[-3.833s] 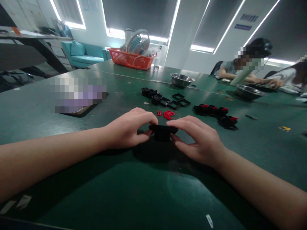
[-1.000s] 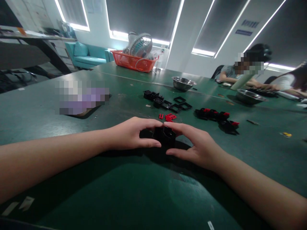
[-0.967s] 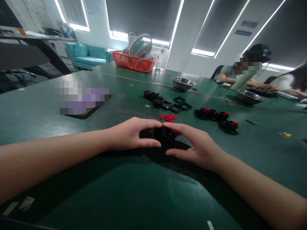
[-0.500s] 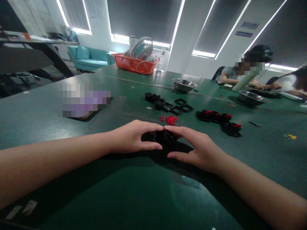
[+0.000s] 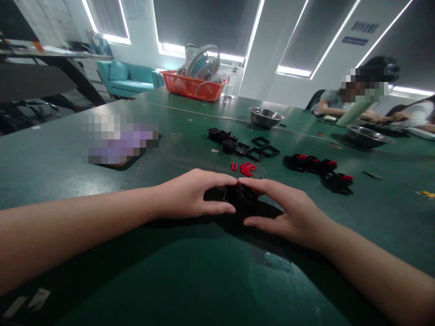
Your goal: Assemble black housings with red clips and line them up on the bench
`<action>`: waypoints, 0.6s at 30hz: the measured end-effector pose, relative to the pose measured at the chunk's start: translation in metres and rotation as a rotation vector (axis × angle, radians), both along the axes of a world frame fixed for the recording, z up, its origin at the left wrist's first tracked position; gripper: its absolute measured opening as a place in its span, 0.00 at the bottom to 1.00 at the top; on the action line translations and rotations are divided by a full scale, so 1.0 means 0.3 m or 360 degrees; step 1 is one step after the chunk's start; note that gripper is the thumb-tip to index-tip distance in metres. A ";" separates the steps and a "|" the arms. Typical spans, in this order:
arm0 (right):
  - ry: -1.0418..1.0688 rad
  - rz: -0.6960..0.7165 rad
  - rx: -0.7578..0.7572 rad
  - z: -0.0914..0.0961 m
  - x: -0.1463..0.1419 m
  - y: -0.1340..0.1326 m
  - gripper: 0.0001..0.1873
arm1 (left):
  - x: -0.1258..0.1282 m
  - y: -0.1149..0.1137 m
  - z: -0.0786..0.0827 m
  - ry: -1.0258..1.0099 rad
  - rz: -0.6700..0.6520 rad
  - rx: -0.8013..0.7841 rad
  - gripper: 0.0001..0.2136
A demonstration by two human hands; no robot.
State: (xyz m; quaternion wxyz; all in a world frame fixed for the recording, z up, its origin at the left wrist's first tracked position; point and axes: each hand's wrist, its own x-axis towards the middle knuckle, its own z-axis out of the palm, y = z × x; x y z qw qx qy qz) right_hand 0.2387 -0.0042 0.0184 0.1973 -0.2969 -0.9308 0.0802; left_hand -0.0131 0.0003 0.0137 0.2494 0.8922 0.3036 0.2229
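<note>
A small black plastic part (image 5: 247,195) stands on the green table between my two hands, dark and partly covered by fingers. My left hand (image 5: 204,192) lies at its left, fingers stretched behind it and thumb in front, with a wide gap between. My right hand (image 5: 285,203) mirrors this at its right, thumb and fingers apart. The tips of both index fingers meet just behind the part. Neither hand visibly squeezes it, though contact is hard to make out. Beyond the fingertips lie several small red plastic pieces (image 5: 248,168).
Behind are several black parts and square frames (image 5: 255,154). Black assemblies with red pieces (image 5: 336,181) lie right. Two metal bowls (image 5: 265,118), an orange basket (image 5: 193,87) with a fan and a blurred purple item (image 5: 125,145) stand farther off. People sit at far right.
The view has shifted slightly, so things on the table appear a little farther right. Both hands keep the same pose around the black part.
</note>
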 end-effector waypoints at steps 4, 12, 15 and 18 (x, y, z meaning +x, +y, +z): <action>0.0027 -0.0011 0.0002 -0.001 -0.002 -0.005 0.33 | 0.000 -0.003 0.004 -0.0013 0.0007 -0.0034 0.21; 0.0008 -0.0022 -0.0035 0.010 -0.007 -0.012 0.33 | 0.005 -0.009 0.011 -0.0062 0.0035 -0.0072 0.20; -0.0005 -0.0012 -0.0019 0.010 -0.006 -0.013 0.33 | 0.006 -0.012 0.013 -0.0080 0.0042 -0.0086 0.21; -0.0034 0.0004 -0.0016 0.007 -0.005 -0.012 0.34 | 0.006 -0.012 0.013 -0.0071 0.0037 -0.0086 0.21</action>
